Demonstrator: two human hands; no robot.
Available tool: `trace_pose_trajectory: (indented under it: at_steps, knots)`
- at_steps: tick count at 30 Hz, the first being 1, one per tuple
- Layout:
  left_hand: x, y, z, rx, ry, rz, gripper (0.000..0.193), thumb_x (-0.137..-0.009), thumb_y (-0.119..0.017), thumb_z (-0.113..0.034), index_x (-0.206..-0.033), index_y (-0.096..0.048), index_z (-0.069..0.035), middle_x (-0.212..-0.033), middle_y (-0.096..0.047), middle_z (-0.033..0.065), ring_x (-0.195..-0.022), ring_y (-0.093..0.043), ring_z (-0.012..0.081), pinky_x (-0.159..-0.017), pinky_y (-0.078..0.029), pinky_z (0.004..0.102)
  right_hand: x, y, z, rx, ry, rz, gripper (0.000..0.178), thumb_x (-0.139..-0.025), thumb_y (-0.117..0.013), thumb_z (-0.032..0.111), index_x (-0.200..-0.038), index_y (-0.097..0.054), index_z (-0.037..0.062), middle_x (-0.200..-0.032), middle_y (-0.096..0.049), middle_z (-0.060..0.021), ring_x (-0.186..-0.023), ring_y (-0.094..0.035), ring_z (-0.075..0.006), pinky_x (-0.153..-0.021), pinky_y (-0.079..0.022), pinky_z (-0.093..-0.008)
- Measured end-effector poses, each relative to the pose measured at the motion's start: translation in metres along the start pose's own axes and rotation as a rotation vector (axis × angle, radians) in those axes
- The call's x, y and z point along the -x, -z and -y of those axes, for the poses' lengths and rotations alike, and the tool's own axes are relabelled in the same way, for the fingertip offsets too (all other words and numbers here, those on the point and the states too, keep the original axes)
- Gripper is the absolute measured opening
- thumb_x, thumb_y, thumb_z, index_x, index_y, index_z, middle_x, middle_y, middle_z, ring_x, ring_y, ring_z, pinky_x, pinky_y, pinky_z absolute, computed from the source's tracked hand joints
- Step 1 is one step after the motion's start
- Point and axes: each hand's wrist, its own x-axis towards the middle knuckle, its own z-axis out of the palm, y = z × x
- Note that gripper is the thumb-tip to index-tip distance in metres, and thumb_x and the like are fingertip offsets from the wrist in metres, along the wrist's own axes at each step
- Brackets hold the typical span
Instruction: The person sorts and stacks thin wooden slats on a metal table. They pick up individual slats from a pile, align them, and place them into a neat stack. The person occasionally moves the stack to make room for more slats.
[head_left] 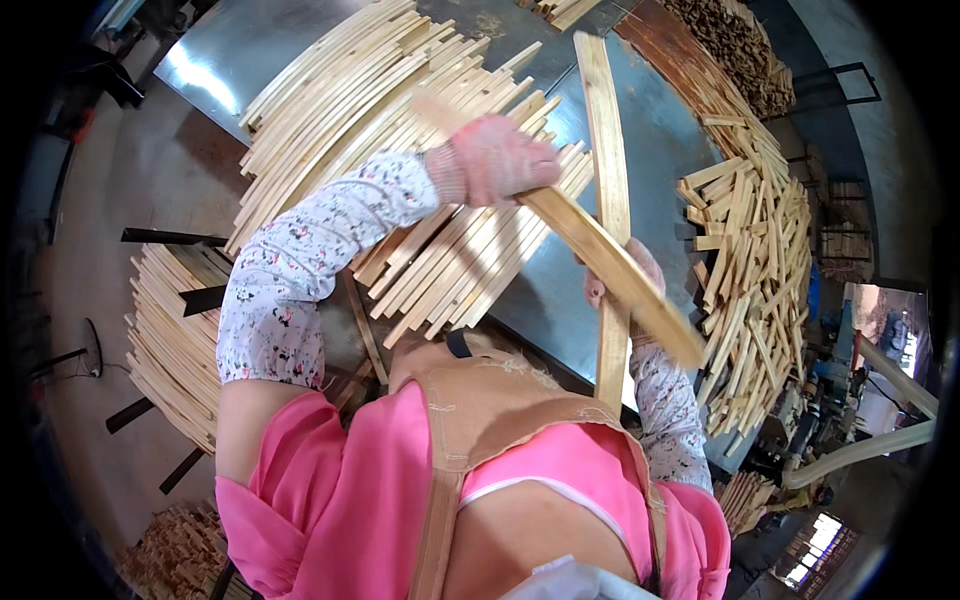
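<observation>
My left hand [500, 160], in a pinkish knit glove, is closed around a wooden strip [580, 230]. That strip slants down to the right, and its ends are blurred by motion. My right hand [645, 265], partly hidden behind the slanted strip, is closed on a second wooden strip [605, 130]. This second one stretches from the far side of the table toward my body, and the first crosses over it. Just left of both hands, many long pale strips [350, 95] lie side by side in rows on the metal table [520, 290].
At the right a jumbled heap of short wooden pieces [755, 260] lies along the table edge. More wood is stacked at the far right [735, 50]. A lower stack of strips [175, 340] stands on my left, with dark metal bars [170, 237] jutting out beside it.
</observation>
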Motion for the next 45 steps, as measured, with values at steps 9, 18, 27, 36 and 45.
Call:
trace_pose_trajectory:
  at_steps: [9,18,27,36,45]
  knots:
    - [0.083,-0.143,0.084,0.834,0.981,-0.379,0.091,-0.098,-0.07,-0.061,-0.157,-0.05,0.005,-0.148,-0.062,0.031,-0.141,-0.06,0.0403,-0.119,-0.045,0.0437,0.02,0.027,-0.061,-0.226,-0.069,-0.334,0.05,-0.111,-0.052,0.037,-0.146,-0.054,0.002,-0.111,-0.075,-0.019,-0.068,-0.071,-0.0241,-0.058,-0.062,-0.0406]
    - [0.095,-0.137,0.1,0.37,1.101,-0.305,0.048,-0.103,-0.063,-0.033,-0.139,-0.064,0.0,-0.131,-0.072,0.0156,-0.126,-0.067,0.034,-0.113,-0.05,0.0428,0.079,0.037,-0.082,-0.328,0.05,-0.371,0.056,-0.101,-0.059,0.023,-0.148,-0.048,-0.0053,-0.128,-0.071,-0.0259,-0.078,-0.076,-0.0291,-0.065,-0.065,-0.044]
    - [0.138,-0.173,0.134,-0.302,1.005,-0.102,0.067,-0.096,-0.064,-0.031,-0.16,-0.053,-0.015,-0.153,-0.06,0.0209,-0.14,-0.054,0.0346,-0.119,-0.042,0.0436,0.176,0.037,-0.052,-0.322,0.041,-0.7,0.067,-0.102,-0.05,0.012,-0.166,-0.036,0.0027,-0.132,-0.068,-0.0228,-0.081,-0.073,-0.0288,-0.07,-0.063,-0.0423]
    - [0.01,-0.169,-0.035,-0.203,0.943,-0.312,0.073,-0.099,-0.067,-0.034,-0.165,-0.046,-0.01,-0.17,-0.043,0.0232,-0.157,-0.039,0.0386,-0.13,-0.032,0.043,0.379,0.203,-0.102,-0.131,0.419,-1.269,0.057,-0.106,-0.064,0.024,-0.158,-0.054,0.004,-0.112,-0.072,-0.0089,-0.077,-0.071,-0.0177,-0.069,-0.06,-0.0309]
    - [-0.207,-0.278,-0.346,0.021,0.184,-0.618,0.062,-0.099,-0.072,-0.03,-0.152,-0.057,-0.001,-0.163,-0.05,0.0228,-0.148,-0.05,0.0409,-0.121,-0.043,0.0502,0.745,0.475,-0.376,0.13,0.159,-2.424,0.045,-0.105,-0.06,0.028,-0.146,-0.064,0.0077,-0.107,-0.077,-0.0188,-0.092,-0.075,-0.0349,-0.079,-0.058,-0.0429]
